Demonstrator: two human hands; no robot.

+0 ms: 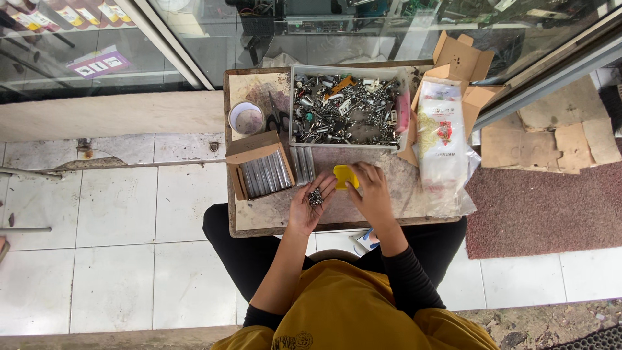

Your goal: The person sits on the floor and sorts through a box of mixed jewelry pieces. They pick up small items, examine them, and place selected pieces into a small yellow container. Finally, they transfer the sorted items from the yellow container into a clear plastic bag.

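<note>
My left hand (310, 206) lies palm up over the small wooden table (259, 217), cupping a little heap of small metal screws (315, 196). My right hand (370, 190) rests palm down just to its right, fingers touching a small yellow piece (343, 176) on the tabletop. Behind both hands stands a white tray (293, 107) full of mixed screws and metal parts.
An open cardboard box (249, 150) of clear tubes sits at the table's left, more tubes (302, 164) beside it. A white cup (246, 118) and scissors (277, 116) lie behind it. A printed plastic bag (442, 139) and cardboard box (461, 61) are on the right. A glass shopfront rises behind.
</note>
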